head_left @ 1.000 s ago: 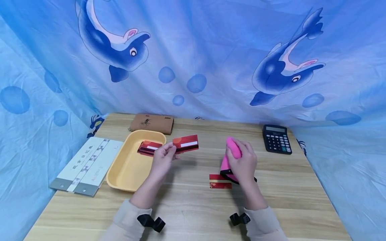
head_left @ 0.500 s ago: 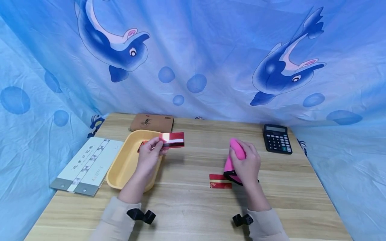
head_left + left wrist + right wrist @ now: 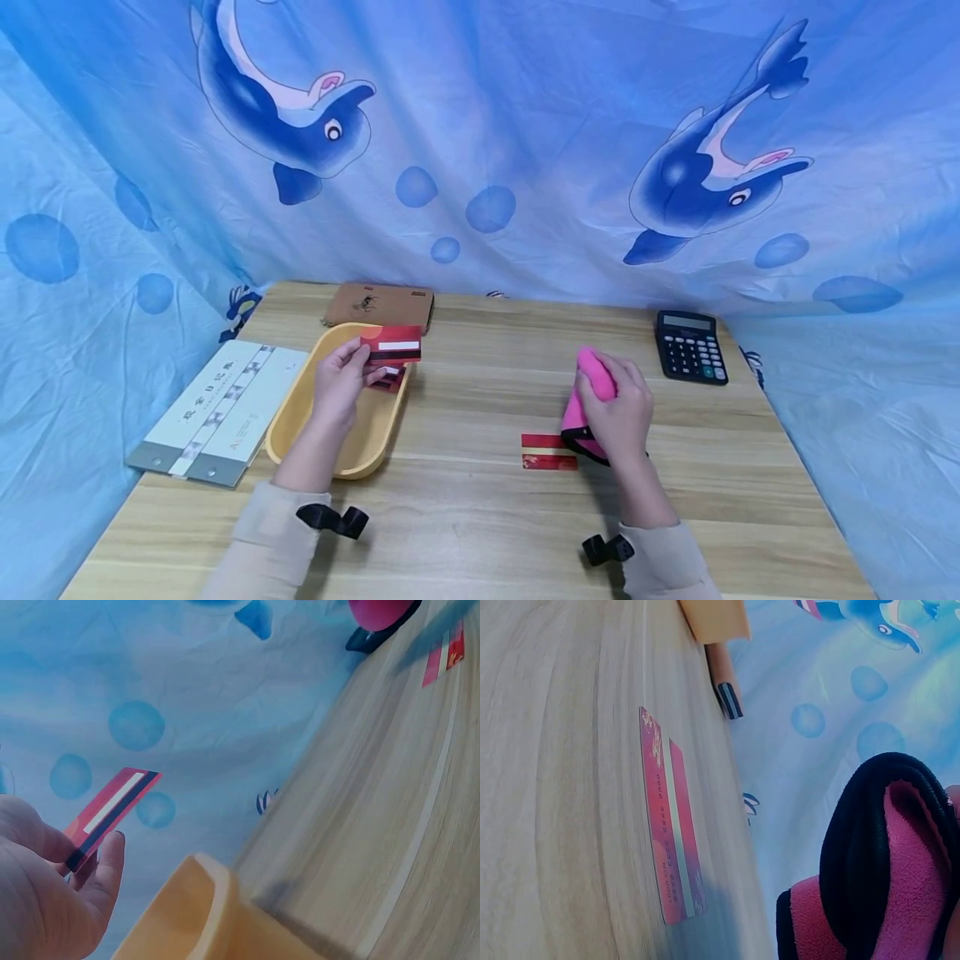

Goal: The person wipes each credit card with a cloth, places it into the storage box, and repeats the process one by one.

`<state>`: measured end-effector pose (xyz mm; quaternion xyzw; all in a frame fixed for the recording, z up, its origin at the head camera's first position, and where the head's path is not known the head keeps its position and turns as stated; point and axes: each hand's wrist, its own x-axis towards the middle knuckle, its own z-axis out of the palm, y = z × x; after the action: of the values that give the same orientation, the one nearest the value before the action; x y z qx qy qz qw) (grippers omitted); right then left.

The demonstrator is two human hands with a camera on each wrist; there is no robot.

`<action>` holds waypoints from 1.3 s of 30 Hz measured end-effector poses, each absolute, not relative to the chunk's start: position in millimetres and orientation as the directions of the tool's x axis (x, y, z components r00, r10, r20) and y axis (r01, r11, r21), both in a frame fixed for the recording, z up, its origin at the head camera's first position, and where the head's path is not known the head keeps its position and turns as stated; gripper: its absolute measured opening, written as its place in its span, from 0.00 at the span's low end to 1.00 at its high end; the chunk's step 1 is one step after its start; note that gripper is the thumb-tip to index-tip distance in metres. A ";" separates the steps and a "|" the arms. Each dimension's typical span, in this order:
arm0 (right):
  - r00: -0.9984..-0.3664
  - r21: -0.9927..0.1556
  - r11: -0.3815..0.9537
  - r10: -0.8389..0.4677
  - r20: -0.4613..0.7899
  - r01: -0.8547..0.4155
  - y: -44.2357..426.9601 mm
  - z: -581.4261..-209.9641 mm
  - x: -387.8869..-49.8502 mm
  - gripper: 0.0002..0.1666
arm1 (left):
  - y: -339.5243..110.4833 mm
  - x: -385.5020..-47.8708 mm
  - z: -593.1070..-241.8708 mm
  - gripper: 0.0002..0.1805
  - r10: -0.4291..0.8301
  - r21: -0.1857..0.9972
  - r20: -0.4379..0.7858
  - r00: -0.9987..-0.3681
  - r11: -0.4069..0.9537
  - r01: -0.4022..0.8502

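My left hand (image 3: 337, 383) pinches a red bank card (image 3: 401, 333) by its left end, above the yellow tray (image 3: 281, 433). The card's dark stripe and white strip face me; the left wrist view shows the same card (image 3: 112, 814) between thumb and fingers. Below it, other red cards (image 3: 390, 382) lie in the tray, partly hidden. My right hand (image 3: 622, 408) grips a bunched pink cloth (image 3: 573, 412) with a black edge. Just left of that cloth, another red card (image 3: 542, 452) with a gold band lies flat on the table; its embossed digits show in the right wrist view.
A brown wallet (image 3: 390, 307) lies behind the tray. Left of the tray is a white and grey ledger book (image 3: 217, 412). The black calculator (image 3: 690, 348) sits at the back right of the wooden table (image 3: 465, 517). A blue dolphin-print curtain (image 3: 487, 125) encloses the table.
My left hand has carried its card leftward from beside the tray to over it. My right hand and the pink cloth have shifted slightly right, uncovering a little more of the card on the table.
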<state>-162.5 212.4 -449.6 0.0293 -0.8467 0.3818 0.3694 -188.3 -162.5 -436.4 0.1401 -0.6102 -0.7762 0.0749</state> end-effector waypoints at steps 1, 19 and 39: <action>-0.727 -0.625 0.707 0.232 0.647 -0.330 212.7 -449.6 -162.6 0.22 | -164.0 -188.7 -436.6 0.21 -0.294 0.968 -0.126 -0.948 -0.244 -0.053; -0.749 -0.643 0.699 0.235 0.620 -0.313 213.3 -450.3 -162.8 0.22 | -188.1 -199.7 -445.3 0.21 -0.366 0.996 -0.087 -0.926 -0.027 -0.083; -0.761 -0.645 0.698 0.222 0.609 -0.312 213.9 -451.8 -163.3 0.23 | -199.2 -199.3 -463.9 0.17 -0.318 0.913 -0.047 -0.947 0.371 -0.170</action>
<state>-163.3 213.9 -451.8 0.0264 -0.8546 0.3877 0.3445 -199.3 -199.2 -463.9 0.1478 -0.8252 -0.5409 0.0684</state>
